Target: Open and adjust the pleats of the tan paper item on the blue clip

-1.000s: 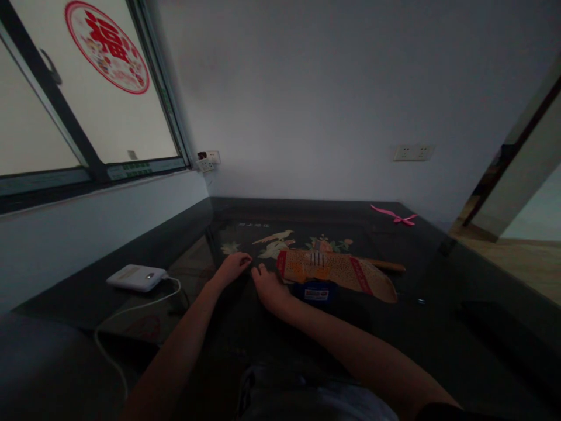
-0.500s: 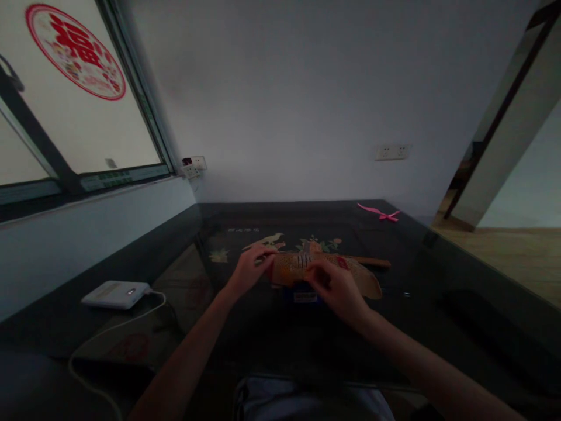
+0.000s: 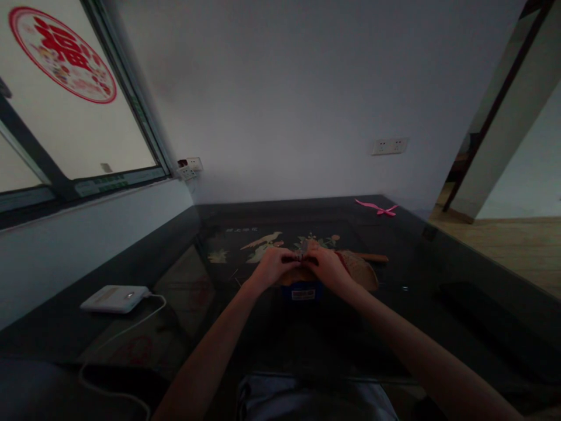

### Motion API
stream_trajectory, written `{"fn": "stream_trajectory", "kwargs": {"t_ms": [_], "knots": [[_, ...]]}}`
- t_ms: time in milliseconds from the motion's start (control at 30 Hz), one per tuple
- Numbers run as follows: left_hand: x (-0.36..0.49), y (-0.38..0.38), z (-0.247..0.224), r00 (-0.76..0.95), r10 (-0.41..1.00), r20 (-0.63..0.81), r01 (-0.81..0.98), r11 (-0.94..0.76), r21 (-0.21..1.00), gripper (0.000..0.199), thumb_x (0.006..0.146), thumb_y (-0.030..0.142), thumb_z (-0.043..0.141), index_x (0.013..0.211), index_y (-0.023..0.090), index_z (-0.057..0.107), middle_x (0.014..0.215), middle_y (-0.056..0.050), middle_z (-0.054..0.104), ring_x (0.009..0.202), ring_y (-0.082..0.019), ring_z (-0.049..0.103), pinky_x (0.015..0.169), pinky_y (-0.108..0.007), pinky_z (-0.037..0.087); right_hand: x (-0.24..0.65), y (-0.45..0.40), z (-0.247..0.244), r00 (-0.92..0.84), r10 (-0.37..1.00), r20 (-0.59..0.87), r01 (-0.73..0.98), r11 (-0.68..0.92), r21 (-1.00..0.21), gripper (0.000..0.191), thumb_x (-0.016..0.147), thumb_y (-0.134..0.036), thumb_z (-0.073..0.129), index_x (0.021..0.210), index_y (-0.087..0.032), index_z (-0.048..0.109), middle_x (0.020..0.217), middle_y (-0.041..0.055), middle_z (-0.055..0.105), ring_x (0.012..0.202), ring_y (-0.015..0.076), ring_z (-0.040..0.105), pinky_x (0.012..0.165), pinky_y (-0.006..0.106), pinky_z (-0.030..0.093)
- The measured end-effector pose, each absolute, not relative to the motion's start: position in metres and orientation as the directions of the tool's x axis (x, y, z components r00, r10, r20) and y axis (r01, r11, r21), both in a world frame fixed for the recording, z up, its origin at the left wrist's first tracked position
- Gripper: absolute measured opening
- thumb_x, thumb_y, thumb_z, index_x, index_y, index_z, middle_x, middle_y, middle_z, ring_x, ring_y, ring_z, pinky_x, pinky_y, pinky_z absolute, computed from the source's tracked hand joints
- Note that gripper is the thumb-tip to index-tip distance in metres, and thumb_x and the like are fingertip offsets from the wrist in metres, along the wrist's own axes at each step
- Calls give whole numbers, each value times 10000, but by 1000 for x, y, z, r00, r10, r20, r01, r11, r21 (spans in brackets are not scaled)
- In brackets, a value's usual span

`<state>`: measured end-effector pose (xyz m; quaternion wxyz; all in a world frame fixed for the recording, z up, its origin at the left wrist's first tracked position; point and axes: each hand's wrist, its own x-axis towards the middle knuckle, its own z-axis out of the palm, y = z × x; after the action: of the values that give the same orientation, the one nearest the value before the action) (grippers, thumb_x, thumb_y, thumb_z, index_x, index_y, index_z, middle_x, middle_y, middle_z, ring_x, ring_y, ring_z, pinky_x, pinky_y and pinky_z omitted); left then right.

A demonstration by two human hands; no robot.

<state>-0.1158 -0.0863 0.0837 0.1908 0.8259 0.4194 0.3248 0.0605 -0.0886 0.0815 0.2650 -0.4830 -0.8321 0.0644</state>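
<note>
My left hand (image 3: pixel 275 268) and my right hand (image 3: pixel 328 266) meet at the middle of the table, fingertips pinched close together. Between and beneath them lies a brown, speckled, flat piece (image 3: pixel 360 270) with a rounded right end and some red on it. Both hands seem to grip its far edge, though the fingers hide most of the grip. Under the piece sits a small blue box (image 3: pixel 302 291) with a white label. A brown wooden stick (image 3: pixel 373 257) pokes out behind the piece on the right. Dim light blurs the details.
A white power bank (image 3: pixel 116 299) with a cable lies on the left of the dark table (image 3: pixel 245 219). A pink ribbon (image 3: pixel 380 208) rests near the far right edge. A long dark object (image 3: pixel 486 324) lies on the right. Wall and window stand beyond.
My left hand has moved right from the piece's left end to beside my right hand. My right hand has shifted slightly up, and the fingertips now nearly touch. The view has shifted slightly.
</note>
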Motion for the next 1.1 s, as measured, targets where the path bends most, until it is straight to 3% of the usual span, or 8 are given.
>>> {"fn": "stream_trajectory", "kwargs": {"t_ms": [233, 500, 700, 800, 933, 1100], "knots": [[-114, -89, 79, 390, 827, 404, 647, -559, 518, 100, 763, 221, 628, 809, 172, 702, 770, -34, 685, 717, -159, 612, 651, -247, 436, 60, -90, 81, -383, 818, 429, 735, 551, -395, 152, 809, -179, 566, 842, -173, 715, 817, 53, 694, 770, 165, 602, 676, 248, 395], [-117, -89, 76, 418, 805, 421, 659, -588, 470, 144, 791, 288, 600, 835, 198, 704, 794, -29, 689, 744, -165, 611, 662, -247, 422, 62, -86, 74, -352, 805, 478, 674, 573, -467, 141, 790, -189, 578, 822, -185, 716, 815, 52, 703, 762, 167, 613, 680, 257, 425], [-117, -93, 80, 418, 803, 424, 688, -585, 430, 153, 790, 281, 594, 870, 218, 707, 769, -26, 691, 706, -158, 608, 653, -244, 420, 61, -89, 83, -214, 805, 554, 557, 566, -608, 139, 786, -232, 575, 759, -177, 699, 771, 51, 709, 727, 175, 631, 661, 259, 446], [-116, -96, 80, 384, 817, 430, 670, -567, 479, 149, 798, 272, 581, 836, 196, 703, 744, -25, 685, 685, -150, 606, 652, -241, 429, 61, -91, 88, -201, 814, 545, 502, 564, -656, 153, 777, -255, 577, 724, -164, 687, 754, 52, 705, 721, 174, 633, 658, 256, 447], [-113, -96, 80, 332, 832, 445, 538, -554, 635, 185, 807, 303, 567, 778, 163, 684, 721, -30, 680, 675, -145, 613, 639, -232, 457, 61, -90, 86, -224, 823, 523, 463, 561, -686, 179, 781, -267, 562, 695, -162, 676, 719, 43, 697, 706, 171, 629, 652, 257, 454], [-129, -91, 85, 138, 856, 498, 419, -506, 754, 245, 787, 365, 582, 753, 136, 661, 697, -38, 671, 640, -143, 617, 605, -224, 480, 61, -96, 88, -185, 828, 530, 384, 557, -737, 127, 769, -242, 592, 726, -154, 672, 752, 51, 695, 718, 168, 632, 662, 260, 471]]}}
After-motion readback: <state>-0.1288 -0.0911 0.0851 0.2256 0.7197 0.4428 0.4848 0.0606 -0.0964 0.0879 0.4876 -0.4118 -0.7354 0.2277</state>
